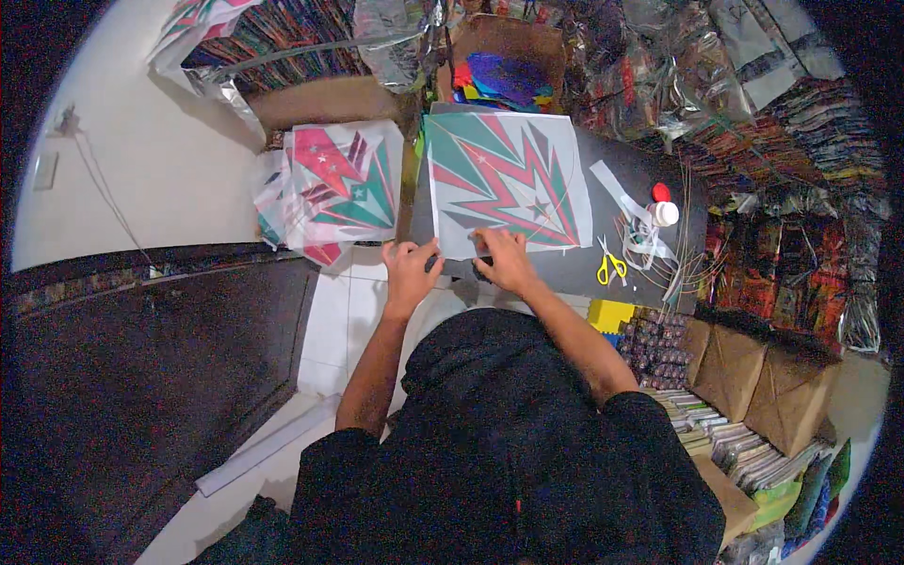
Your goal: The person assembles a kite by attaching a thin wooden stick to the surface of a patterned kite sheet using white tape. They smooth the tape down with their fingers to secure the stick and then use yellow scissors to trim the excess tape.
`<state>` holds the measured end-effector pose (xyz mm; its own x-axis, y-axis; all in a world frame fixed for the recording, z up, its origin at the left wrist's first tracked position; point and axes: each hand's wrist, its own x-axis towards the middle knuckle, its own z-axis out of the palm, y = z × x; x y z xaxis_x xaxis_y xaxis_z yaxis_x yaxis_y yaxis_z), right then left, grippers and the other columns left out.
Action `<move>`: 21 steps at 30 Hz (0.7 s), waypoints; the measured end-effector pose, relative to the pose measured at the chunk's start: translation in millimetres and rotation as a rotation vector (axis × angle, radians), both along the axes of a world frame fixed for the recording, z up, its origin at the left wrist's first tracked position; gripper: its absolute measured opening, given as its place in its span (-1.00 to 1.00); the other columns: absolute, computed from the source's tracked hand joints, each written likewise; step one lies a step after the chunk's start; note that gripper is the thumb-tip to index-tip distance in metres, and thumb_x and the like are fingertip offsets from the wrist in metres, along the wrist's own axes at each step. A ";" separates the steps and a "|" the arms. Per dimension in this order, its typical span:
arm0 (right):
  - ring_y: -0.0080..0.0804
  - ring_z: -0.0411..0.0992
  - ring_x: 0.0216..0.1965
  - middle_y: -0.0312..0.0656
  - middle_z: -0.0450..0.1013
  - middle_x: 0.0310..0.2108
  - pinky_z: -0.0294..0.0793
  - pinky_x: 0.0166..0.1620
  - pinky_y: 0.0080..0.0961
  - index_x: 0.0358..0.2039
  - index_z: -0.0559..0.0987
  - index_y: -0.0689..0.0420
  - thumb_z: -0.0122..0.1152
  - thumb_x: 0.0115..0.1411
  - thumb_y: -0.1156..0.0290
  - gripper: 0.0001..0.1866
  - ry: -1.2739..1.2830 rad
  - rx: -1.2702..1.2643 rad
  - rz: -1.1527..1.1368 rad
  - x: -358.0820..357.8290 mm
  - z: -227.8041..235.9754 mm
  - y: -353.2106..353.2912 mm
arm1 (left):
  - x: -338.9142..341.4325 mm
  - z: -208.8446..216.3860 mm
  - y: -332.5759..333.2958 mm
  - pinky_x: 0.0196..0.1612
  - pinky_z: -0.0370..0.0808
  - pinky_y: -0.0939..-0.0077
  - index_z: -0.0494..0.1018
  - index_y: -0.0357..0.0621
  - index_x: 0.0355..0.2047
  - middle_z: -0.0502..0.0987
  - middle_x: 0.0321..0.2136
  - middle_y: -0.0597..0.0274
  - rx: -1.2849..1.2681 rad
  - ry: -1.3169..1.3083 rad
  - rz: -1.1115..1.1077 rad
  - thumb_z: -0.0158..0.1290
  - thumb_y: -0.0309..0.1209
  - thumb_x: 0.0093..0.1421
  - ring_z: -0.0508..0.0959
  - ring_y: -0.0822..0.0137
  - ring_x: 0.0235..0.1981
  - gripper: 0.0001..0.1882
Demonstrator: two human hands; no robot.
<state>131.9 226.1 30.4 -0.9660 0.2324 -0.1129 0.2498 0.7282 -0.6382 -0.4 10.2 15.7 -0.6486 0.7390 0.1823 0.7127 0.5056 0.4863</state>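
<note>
A white square kite sheet (499,179) with green, red and grey pointed shapes and a star lies on the dark table. A thin curved stick crosses its right part. At the sheet's lower left corner, the bent fingers of my left hand (409,275) close on the edge. My right hand (508,262) is over the lower edge, its fingers bent onto the sheet and its thumb apart from them. To the left lies a stack of similar printed kite sheets (344,188) in red, green and white.
Right of the sheet are yellow-handled scissors (611,267), a white glue bottle (665,214) with a red cap, white strips (617,188) and thin sticks (697,254). Behind stands a cardboard box (508,42) with coloured pieces. Packed shelves (772,254) line the right side; a dark door (160,377) is at left.
</note>
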 end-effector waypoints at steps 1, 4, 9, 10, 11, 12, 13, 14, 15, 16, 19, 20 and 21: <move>-0.16 0.46 0.06 -0.25 0.57 -0.12 0.18 0.15 -0.09 0.22 0.46 -0.01 0.46 0.16 0.28 -0.39 0.007 0.000 0.002 -0.1 -0.1 -0.6 | 0.5 1.0 0.1 0.29 0.13 -0.12 0.71 0.02 -0.06 0.70 -0.24 0.43 0.002 0.000 -0.005 0.35 -0.23 0.17 0.54 0.24 -0.10 -0.67; -0.19 0.43 0.09 -0.24 0.56 -0.07 0.16 0.15 -0.08 0.19 0.49 -0.04 0.45 0.16 0.26 -0.42 0.001 -0.050 0.024 -1.3 -2.1 -3.1 | -0.6 -1.3 -1.5 0.29 0.12 -0.13 0.72 0.04 -0.15 0.73 -0.13 0.42 -0.005 0.005 -0.024 0.34 -0.21 0.17 0.54 0.23 -0.09 -0.74; -0.17 0.37 0.14 -0.21 0.46 0.00 0.15 0.15 -0.06 0.07 0.58 -0.10 0.43 0.15 0.25 -0.55 0.077 0.039 0.059 -4.0 -7.7 -11.1 | -1.9 -7.8 -3.6 0.29 0.09 -0.16 0.72 0.08 -0.24 0.73 0.02 0.42 -0.009 0.023 -0.046 0.31 -0.20 0.20 0.54 0.21 -0.07 -0.83; -0.16 0.35 0.15 -0.21 0.44 0.01 0.15 0.15 -0.06 0.03 0.60 -0.11 0.43 0.15 0.25 -0.59 0.058 0.045 0.061 -5.0 -7.7 -11.7 | -2.1 -8.9 -3.6 0.30 0.09 -0.16 0.72 0.08 -0.25 0.73 0.01 0.43 -0.001 0.034 -0.046 0.31 -0.20 0.20 0.54 0.21 -0.07 -0.83; -0.15 0.36 0.15 -0.21 0.45 0.00 0.17 0.15 -0.02 -0.01 0.61 -0.13 0.43 0.15 0.25 -0.62 0.068 0.039 0.058 -6.0 -7.8 -12.3 | -2.2 -9.8 -3.9 0.30 0.08 -0.17 0.72 0.09 -0.25 0.73 0.01 0.44 0.007 0.046 -0.046 0.31 -0.20 0.20 0.54 0.20 -0.07 -0.84; -0.14 0.37 0.16 -0.21 0.45 0.00 0.19 0.14 0.02 -0.05 0.62 -0.14 0.42 0.14 0.24 -0.66 0.076 0.033 0.054 -7.0 -8.1 -12.9 | -2.2 -8.7 -3.8 0.31 0.08 -0.17 0.71 0.09 -0.26 0.73 0.02 0.44 -0.002 0.035 -0.047 0.31 -0.20 0.20 0.54 0.21 -0.06 -0.84; -0.13 0.38 0.16 -0.21 0.45 -0.01 0.21 0.14 0.06 -0.09 0.63 -0.15 0.42 0.14 0.24 -0.69 0.085 0.027 0.051 -7.7 -8.3 -13.4 | -2.3 -7.6 -4.0 0.31 0.08 -0.18 0.71 0.10 -0.27 0.72 0.03 0.44 -0.011 0.023 -0.048 0.31 -0.20 0.21 0.54 0.21 -0.06 -0.85; -0.13 0.37 0.16 -0.21 0.45 0.00 0.21 0.14 0.06 -0.10 0.63 -0.15 0.42 0.14 0.24 -0.70 0.082 0.025 0.048 -8.2 -8.4 -13.9 | -2.3 -6.4 -4.2 0.32 0.08 -0.19 0.70 0.10 -0.27 0.72 0.04 0.44 -0.020 0.012 -0.048 0.31 -0.20 0.21 0.54 0.21 -0.05 -0.85; -0.12 0.36 0.17 -0.21 0.44 0.00 0.21 0.14 0.06 -0.11 0.64 -0.14 0.42 0.14 0.24 -0.71 0.080 0.023 0.044 -8.5 -8.7 -14.2 | -2.0 -5.1 -3.8 0.32 0.08 -0.20 0.70 0.10 -0.28 0.72 0.05 0.45 -0.034 0.000 -0.048 0.30 -0.20 0.21 0.54 0.22 -0.05 -0.86; -0.12 0.36 0.17 -0.21 0.43 0.00 0.21 0.14 0.05 -0.13 0.64 -0.14 0.43 0.13 0.24 -0.72 0.077 0.020 0.040 -8.9 -8.9 -14.4 | -1.7 -3.9 -3.4 0.32 0.08 -0.20 0.70 0.10 -0.28 0.71 0.06 0.45 -0.048 -0.011 -0.047 0.30 -0.20 0.22 0.54 0.23 -0.04 -0.86; -0.11 0.34 0.18 -0.21 0.42 0.02 0.22 0.14 0.07 -0.10 0.63 -0.14 0.44 0.13 0.25 -0.70 0.021 0.046 0.052 -10.6 -9.1 -15.5 | -1.0 -5.9 -3.7 0.33 0.08 -0.22 0.69 0.11 -0.28 0.70 0.09 0.47 -0.058 -0.007 -0.044 0.30 -0.20 0.22 0.54 0.24 -0.04 -0.87; -0.10 0.34 0.19 -0.21 0.41 0.03 0.22 0.14 0.07 -0.10 0.63 -0.14 0.44 0.13 0.25 -0.69 0.025 0.052 0.051 -10.6 -8.9 -16.1 | -0.9 -7.5 -4.1 0.34 0.08 -0.22 0.69 0.11 -0.28 0.69 0.10 0.47 -0.056 0.000 -0.044 0.30 -0.20 0.22 0.54 0.25 -0.04 -0.87; -0.10 0.33 0.19 -0.20 0.41 0.04 0.22 0.15 0.07 -0.09 0.63 -0.14 0.44 0.12 0.25 -0.68 0.030 0.057 0.051 -10.6 -8.8 -16.5 | -0.8 -7.3 -4.2 0.34 0.08 -0.23 0.69 0.11 -0.28 0.69 0.10 0.47 -0.059 -0.003 -0.042 0.30 -0.20 0.22 0.54 0.24 -0.04 -0.87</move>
